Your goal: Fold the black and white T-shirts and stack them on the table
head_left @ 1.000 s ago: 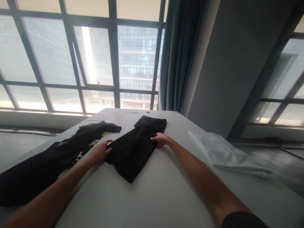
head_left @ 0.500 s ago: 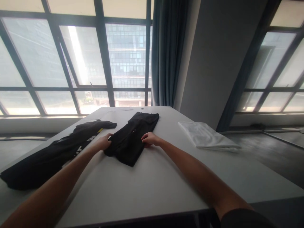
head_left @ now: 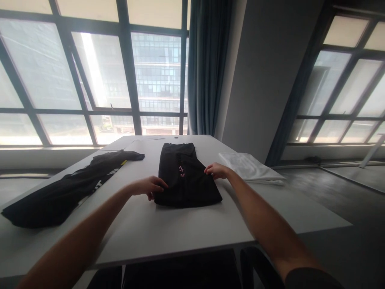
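Observation:
A folded black garment (head_left: 188, 184) with small pink marks lies on the white table (head_left: 180, 228), its lower edge toward me. At its left edge is my left hand (head_left: 150, 186), fingers apart, fingertips resting on the cloth. My right hand (head_left: 217, 170) pinches the garment's right edge between thumb and fingers. Another black garment (head_left: 57, 196), with white letters and a yellow patch, is spread at the left of the table. To the right of my right hand lies a folded white cloth (head_left: 251, 166).
Below the table's front edge, a dark chair (head_left: 180, 269) is partly visible. Behind the table stand large windows (head_left: 156, 76), a blue-grey curtain (head_left: 207, 72) and a grey pillar (head_left: 264, 80).
The black garment has turned straighter and lies wider, its pink marks now showing. My left hand has loosened and moved right; my right hand has moved right with the edge.

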Tool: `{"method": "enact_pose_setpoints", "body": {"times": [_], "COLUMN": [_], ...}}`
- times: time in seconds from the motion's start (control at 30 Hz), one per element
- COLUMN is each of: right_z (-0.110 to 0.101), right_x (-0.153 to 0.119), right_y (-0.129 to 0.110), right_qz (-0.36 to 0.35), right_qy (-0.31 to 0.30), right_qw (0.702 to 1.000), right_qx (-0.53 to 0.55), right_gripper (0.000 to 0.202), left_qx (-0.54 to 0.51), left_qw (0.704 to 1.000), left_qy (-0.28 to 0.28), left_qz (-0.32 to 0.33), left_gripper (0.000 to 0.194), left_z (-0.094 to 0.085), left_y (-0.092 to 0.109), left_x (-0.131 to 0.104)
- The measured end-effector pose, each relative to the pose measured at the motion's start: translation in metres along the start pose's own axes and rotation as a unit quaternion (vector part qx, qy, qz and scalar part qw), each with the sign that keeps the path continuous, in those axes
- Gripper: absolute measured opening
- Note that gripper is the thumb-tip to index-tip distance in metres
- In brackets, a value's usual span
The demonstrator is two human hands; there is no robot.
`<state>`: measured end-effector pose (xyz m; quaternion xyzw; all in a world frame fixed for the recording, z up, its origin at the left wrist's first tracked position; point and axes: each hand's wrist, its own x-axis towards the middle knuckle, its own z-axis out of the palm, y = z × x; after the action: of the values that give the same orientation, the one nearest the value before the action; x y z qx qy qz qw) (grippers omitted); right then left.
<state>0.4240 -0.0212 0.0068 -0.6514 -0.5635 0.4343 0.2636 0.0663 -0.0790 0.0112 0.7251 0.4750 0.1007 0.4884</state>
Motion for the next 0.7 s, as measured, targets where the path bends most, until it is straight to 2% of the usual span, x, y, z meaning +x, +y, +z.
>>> {"method": "enact_pose_setpoints", "body": {"times": [0.07, 0.13, 0.23, 0.3, 0.33, 0.37, 0.43, 0.5, 0.53, 0.63, 0.7], "right_z": [-0.009, -0.015, -0.018, -0.018, -0.018, -0.019, -0.02, -0.023, -0.025, -0.028, -0.029], "right_x": [0.0, 0.0, -0.002, -0.004, -0.004, -0.005, -0.005, -0.006, -0.006, -0.007, -0.007], "right_y": [0.005, 0.009, 0.011, 0.01, 0.009, 0.009, 0.008, 0.01, 0.011, 0.014, 0.014], "right_qz": [0.012, 0.022, 0.02, 0.01, 0.005, -0.001, -0.017, -0.026, -0.023, -0.001, 0.0], "right_qy": [0.052, 0.054, -0.053, -0.125, -0.141, -0.136, -0.084, -0.057, -0.078, -0.217, -0.269], "right_qw": [0.998, 0.997, 0.997, 0.991, 0.989, 0.99, 0.996, 0.998, 0.996, 0.975, 0.961], "right_qx": [-0.033, -0.058, -0.06, -0.045, -0.038, -0.031, -0.021, -0.017, -0.02, -0.048, -0.062], "right_gripper": [0.012, 0.012, 0.015, 0.017, 0.016, 0.015, 0.014, 0.02, 0.025, 0.043, 0.044], "left_qx": [-0.014, -0.016, -0.008, 0.001, 0.004, 0.004, -0.002, -0.008, -0.008, -0.003, 0.0], "left_qw": [1.0, 0.999, 0.999, 0.999, 0.999, 0.999, 0.998, 0.998, 0.997, 0.997, 0.996], "left_qy": [0.001, -0.009, -0.022, -0.033, -0.039, -0.044, -0.047, -0.042, -0.04, -0.047, -0.063], "left_qz": [0.018, 0.03, 0.035, 0.029, 0.028, 0.031, 0.045, 0.056, 0.059, 0.065, 0.064], "left_gripper": [0.063, 0.064, 0.063, 0.062, 0.062, 0.061, 0.06, 0.06, 0.06, 0.056, 0.05], "left_z": [0.016, 0.027, 0.03, 0.025, 0.022, 0.018, 0.013, 0.009, 0.007, 0.005, 0.004], "left_y": [-0.003, -0.007, -0.01, -0.011, -0.012, -0.013, -0.014, -0.014, -0.013, -0.014, -0.015], "left_x": [0.004, 0.007, 0.008, 0.007, 0.005, 0.004, 0.001, -0.002, -0.003, -0.004, -0.005]}}
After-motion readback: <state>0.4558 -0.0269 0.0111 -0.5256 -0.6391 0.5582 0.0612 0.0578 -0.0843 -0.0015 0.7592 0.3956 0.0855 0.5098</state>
